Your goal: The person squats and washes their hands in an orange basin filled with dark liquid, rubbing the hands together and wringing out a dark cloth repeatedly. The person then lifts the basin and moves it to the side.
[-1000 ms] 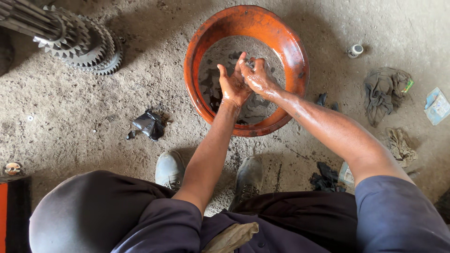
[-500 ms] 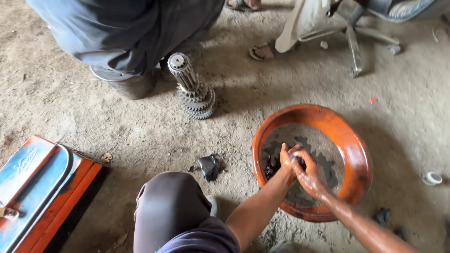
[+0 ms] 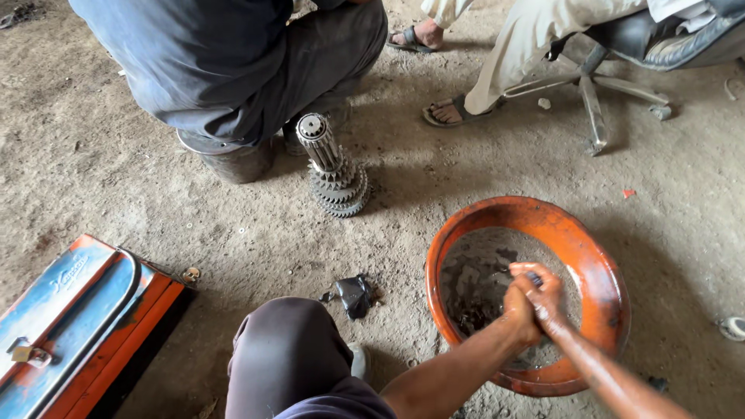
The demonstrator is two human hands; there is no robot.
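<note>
Support surface: bare, dusty dirt floor (image 3: 155, 209). Resting directly on it: orange round basin (image 3: 601, 268) at right; upright stepped gear shaft (image 3: 332, 167) at centre, near a squat metal can (image 3: 229, 161); blue-and-orange toolbox (image 3: 74, 318) at lower left; small crumpled black scrap (image 3: 355, 295) between toolbox and basin. Swivel-chair base (image 3: 594, 105) stands at upper right, two sandalled feet (image 3: 446, 112) just beside it.

Basin rim (image 3: 597, 256) round hands; gear shaft (image 3: 334, 174) far.

You have one orange basin (image 3: 597, 256), one geared shaft (image 3: 332, 167), one blue and orange toolbox (image 3: 74, 310), one swivel chair (image 3: 621, 54), and two other people nearby.
</note>
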